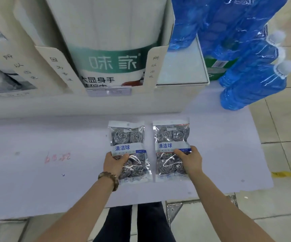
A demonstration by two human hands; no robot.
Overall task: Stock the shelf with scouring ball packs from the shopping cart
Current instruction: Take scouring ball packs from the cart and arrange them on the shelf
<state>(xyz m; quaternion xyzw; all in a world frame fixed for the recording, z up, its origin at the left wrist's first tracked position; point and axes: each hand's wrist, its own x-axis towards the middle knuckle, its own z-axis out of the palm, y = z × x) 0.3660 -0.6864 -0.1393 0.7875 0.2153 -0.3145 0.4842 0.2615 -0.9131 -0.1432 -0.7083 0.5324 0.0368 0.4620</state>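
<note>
One wide-angle camera, head-worn, looks forward and steeply down onto the pale lilac flat shelf board (36, 145). Range is close: left hand (114, 163) and right hand (192, 160) sit mid-frame, just below centre.

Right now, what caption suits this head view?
Left hand grips the left pack, right hand the right pack, on the shelf.
</note>
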